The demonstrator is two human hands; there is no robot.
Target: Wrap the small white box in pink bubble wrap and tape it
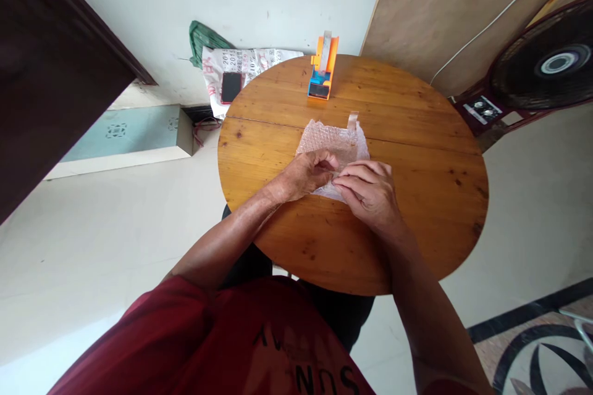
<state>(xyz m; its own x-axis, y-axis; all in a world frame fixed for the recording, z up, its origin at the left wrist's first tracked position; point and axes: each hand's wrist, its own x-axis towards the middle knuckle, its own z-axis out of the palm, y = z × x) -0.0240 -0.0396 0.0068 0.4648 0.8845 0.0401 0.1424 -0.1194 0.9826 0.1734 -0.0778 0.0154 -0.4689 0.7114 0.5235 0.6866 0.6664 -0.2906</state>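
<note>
A piece of clear bubble wrap [327,134] lies flat on the round wooden table in front of me. A short strip of clear tape [353,121] sticks up from its far edge. My left hand [308,174] is at the near left part of the wrap, thumb and fingers closed in a pinch on it. My right hand [370,190] meets it from the right, fingertips pressed together on the wrap. The fingertips of both hands almost touch, and the exact spot they grip is partly hidden. Beyond the wrap stands an orange and blue tape dispenser [323,68] holding a roll of tape.
The round wooden table [430,197] fills the middle. Past its far left edge lie a phone-like dark object [231,87], a printed white bag [269,58] and a green bag [206,40]. A long box [134,136] rests on the floor at left; a fan [551,65] stands right.
</note>
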